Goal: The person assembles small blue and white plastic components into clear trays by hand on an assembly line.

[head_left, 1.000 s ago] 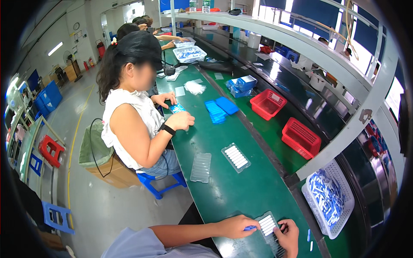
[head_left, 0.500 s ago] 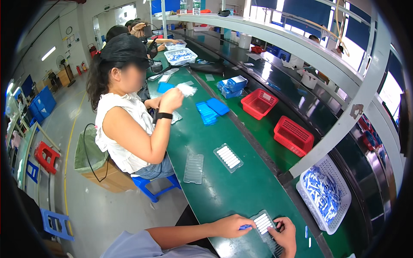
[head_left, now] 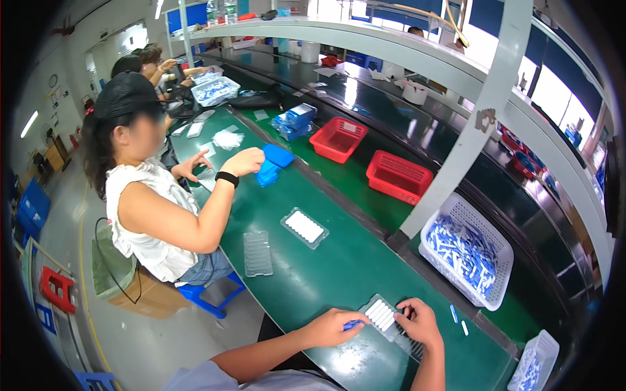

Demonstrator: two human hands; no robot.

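While the left hand [head_left: 336, 328] pinches something blue [head_left: 352, 324] between thumb and fingers, the near tray [head_left: 374, 302] lies on the table [head_left: 339, 274] just ahead, between the 2 hands. The right hand [head_left: 419, 322] is curled at the tray's other side, thumb and fingers a little bent; whether they are clamped on its edge or only resting there cannot be told.

The near tray looks part filled: about 5 white sticks [head_left: 380, 315] lie side by side toward its far end. Ridged clear plastic [head_left: 412, 348] reaches out below the right hand, with no sticks seen in it; whether it belongs to the same tray or to a 2nd one is unclear.

Farther off, 1 tray [head_left: 304, 228] holds a full-looking row of white sticks, so that one seems done. Beside it, a ridged tray [head_left: 257, 254] shows only its clear plastic and seems unfilled.

Plenty of pieces remain: a white basket [head_left: 502, 277] is heaped with blue and white ones, and 2 loose pieces [head_left: 454, 313] lie near the right hand.
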